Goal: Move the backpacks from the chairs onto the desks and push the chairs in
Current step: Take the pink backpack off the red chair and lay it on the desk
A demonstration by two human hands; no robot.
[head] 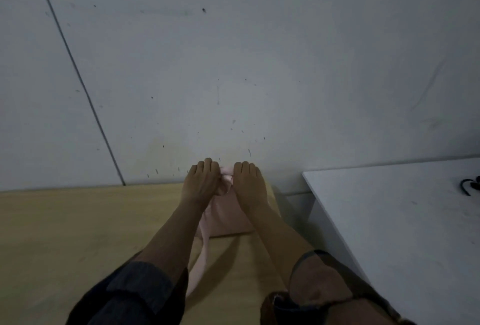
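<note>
my fingers [205,164] on both sides are curled tight over the top of the pink backpack [228,220], left hand [200,184] and right hand [249,185] nearly touching, pinching the bunched fabric between them. i'd say i hold it up there to keep it upright while i settle it against the wall [233,64]. the bag already rests on the wooden desk [65,233], near its right end and back edge, with a pale strap [201,267] trailing toward me along the top. so this one looks nearly placed; no chair shows from here, so i guess pushing one in is yet to do. just beside, across a narrow gap, sits a white desk [402,220] with something small and dark [470,185] on its far edge, too cut off to name. the wall is grey and speckled with dark marks.
</note>
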